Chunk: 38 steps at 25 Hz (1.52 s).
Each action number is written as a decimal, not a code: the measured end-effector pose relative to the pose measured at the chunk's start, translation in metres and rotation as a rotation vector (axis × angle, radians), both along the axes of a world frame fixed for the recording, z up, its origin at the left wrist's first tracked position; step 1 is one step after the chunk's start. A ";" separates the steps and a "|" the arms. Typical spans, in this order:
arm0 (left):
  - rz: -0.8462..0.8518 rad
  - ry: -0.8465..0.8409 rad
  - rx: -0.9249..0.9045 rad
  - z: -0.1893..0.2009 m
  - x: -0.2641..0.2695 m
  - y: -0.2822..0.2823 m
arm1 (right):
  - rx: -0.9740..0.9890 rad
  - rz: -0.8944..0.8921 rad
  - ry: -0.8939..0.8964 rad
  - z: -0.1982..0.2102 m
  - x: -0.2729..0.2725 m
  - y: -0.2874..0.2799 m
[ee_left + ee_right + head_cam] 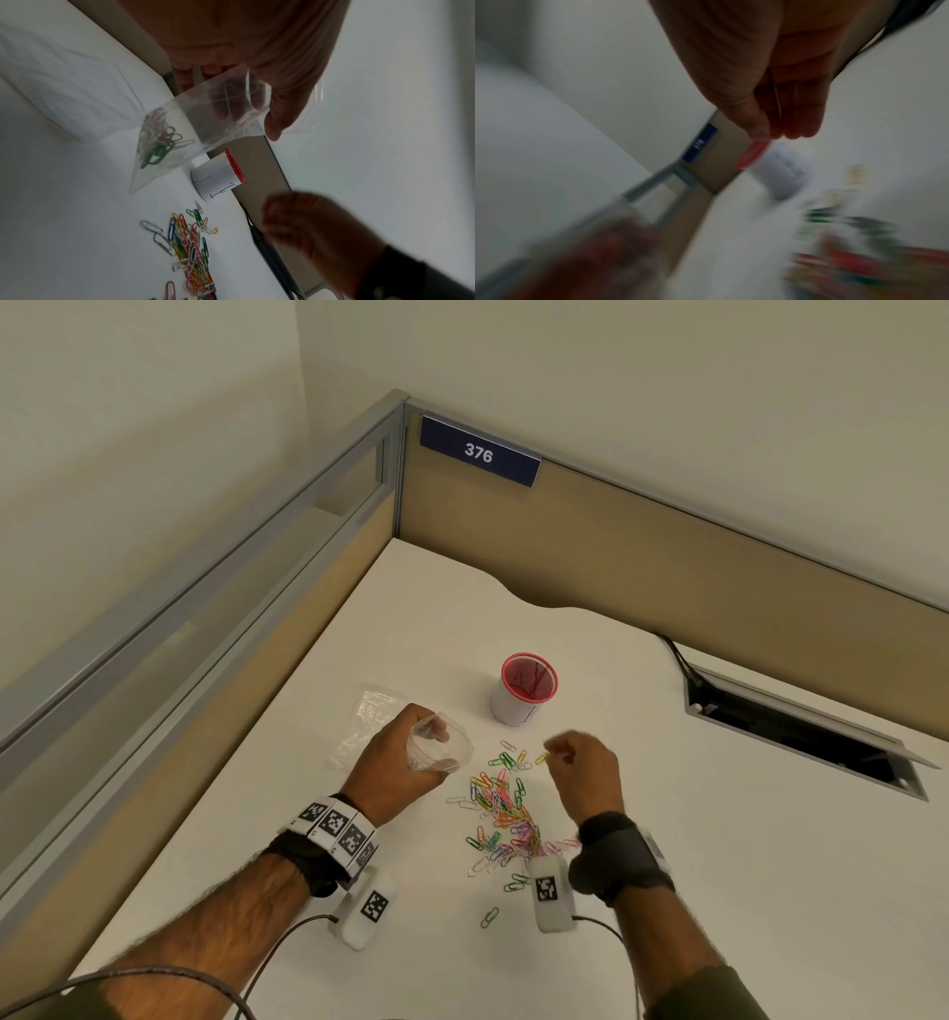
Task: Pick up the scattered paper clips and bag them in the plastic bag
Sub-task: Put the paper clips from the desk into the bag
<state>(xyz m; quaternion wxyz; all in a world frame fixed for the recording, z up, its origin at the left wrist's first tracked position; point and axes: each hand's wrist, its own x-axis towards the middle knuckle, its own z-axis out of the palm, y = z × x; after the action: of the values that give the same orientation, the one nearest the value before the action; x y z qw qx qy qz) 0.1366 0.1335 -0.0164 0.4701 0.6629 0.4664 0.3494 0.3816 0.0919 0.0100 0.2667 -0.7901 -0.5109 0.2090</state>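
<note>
My left hand (398,762) grips a clear plastic bag (442,748) by its mouth and holds it above the white desk. In the left wrist view the bag (195,125) hangs tilted with several coloured clips (158,140) in its lower corner. A pile of coloured paper clips (506,814) lies scattered between my hands; the same clip pile (190,241) shows under the bag. My right hand (577,762) hovers above the pile's far end, blurred, with thumb and fingers (759,125) pinched together on what looks like a thin paper clip.
A white cup with a red mesh rim (525,693) stands just beyond the clips. A second clear bag (367,719) lies flat to the left of my left hand. One green clip (489,916) lies apart near me. A cable opening (801,737) is at the right, with partition walls behind.
</note>
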 end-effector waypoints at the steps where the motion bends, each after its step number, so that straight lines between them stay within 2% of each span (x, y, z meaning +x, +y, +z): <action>1: 0.007 -0.009 -0.001 -0.001 -0.002 0.000 | -0.113 -0.032 -0.107 -0.018 0.013 -0.009; 4: 0.019 -0.024 -0.003 -0.004 -0.009 0.000 | -0.367 -0.123 -0.341 -0.053 0.037 -0.044; 7: 0.028 -0.038 0.005 -0.007 -0.012 0.000 | -0.504 -0.226 -0.372 -0.064 0.047 -0.071; 9: 0.035 -0.043 0.003 -0.008 -0.013 0.000 | -0.499 -0.220 -0.344 -0.069 0.041 -0.074; 13: 0.025 -0.049 0.005 -0.006 -0.008 0.000 | -0.396 -0.015 -0.218 -0.072 0.008 -0.063; 16: 0.015 -0.053 0.014 -0.005 -0.006 -0.001 | -0.341 -0.008 -0.087 -0.066 0.010 -0.064; 20: 0.017 -0.047 0.000 -0.007 -0.008 0.000 | -0.490 0.137 -0.225 -0.063 0.008 -0.088; 22: 0.019 -0.042 -0.003 -0.008 -0.008 0.000 | -0.475 0.181 -0.275 -0.068 -0.001 -0.088; 28: 0.000 -0.039 0.005 -0.005 -0.006 -0.004 | -0.368 0.164 -0.342 -0.071 -0.019 -0.054; 32: 0.011 -0.044 -0.001 -0.006 -0.009 -0.001 | -0.329 0.089 -0.251 -0.057 -0.015 -0.041; 38: 0.005 -0.037 -0.012 -0.006 -0.005 -0.001 | -0.099 -0.024 0.090 -0.001 -0.015 -0.032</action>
<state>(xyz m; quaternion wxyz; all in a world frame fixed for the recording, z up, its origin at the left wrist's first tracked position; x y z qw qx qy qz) 0.1320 0.1329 -0.0221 0.4818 0.6521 0.4616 0.3599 0.3668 0.0603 0.0093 0.2522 -0.7981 -0.4781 0.2661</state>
